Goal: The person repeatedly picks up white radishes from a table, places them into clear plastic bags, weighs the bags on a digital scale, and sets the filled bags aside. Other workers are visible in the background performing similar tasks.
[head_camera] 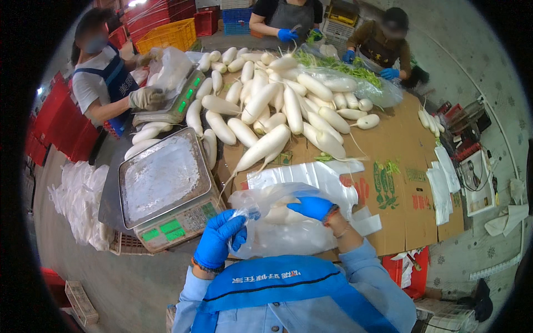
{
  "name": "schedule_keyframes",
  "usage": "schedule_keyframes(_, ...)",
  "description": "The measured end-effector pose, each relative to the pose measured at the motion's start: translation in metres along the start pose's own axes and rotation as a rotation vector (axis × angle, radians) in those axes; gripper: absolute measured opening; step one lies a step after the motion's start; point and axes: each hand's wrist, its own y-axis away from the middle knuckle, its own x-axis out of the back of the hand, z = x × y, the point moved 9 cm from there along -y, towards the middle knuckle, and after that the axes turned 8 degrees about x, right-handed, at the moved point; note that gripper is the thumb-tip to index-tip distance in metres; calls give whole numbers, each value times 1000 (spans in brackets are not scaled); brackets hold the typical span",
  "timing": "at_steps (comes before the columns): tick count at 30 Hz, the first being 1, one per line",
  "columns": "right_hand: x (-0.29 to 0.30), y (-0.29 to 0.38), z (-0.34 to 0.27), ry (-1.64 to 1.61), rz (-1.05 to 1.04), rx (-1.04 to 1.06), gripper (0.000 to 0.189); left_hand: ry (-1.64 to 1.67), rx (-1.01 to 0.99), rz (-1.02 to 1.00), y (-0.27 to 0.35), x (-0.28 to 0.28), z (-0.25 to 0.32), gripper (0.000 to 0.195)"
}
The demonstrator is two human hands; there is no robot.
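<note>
My left hand [220, 238], in a blue glove, pinches the gathered mouth of a clear plastic bag [291, 241] close in front of my apron. White radishes [287, 214] show through the film of this bag. Over on its right side, my right hand [312, 207], also blue-gloved, lies against the bag and the radishes with its fingers pointing left. Whether those fingers grip anything is hidden by the film and the back of the hand. Flat plastic bags [300, 172] are stacked just beyond. A large heap of white radishes [260, 102] covers the middle of the table.
A scale [162, 179] with a metal pan stands at my left; a second scale [179, 102] is behind it, beside a co-worker [104, 79]. Two more people work across the cardboard-covered table [399, 224]. More bags [439, 195] lie at the right edge. White bags [81, 204] hang left.
</note>
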Motion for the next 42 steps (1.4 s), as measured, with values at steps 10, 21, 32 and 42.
schedule_keyframes(10,69,-123,-40,252,315,408,38,9,47,-68,-11,-15,-11,30)
schedule_keyframes(21,67,-124,16,372,283,163,47,66,112,-163,-11,-15,-17,32)
schedule_keyframes(32,129,42,-57,-1268,268,919,51,203,-3,-283,-36,-29,-5,41)
schedule_keyframes(42,21,23,-22,-94,141,49,43,275,-79,-294,-11,-16,18,60)
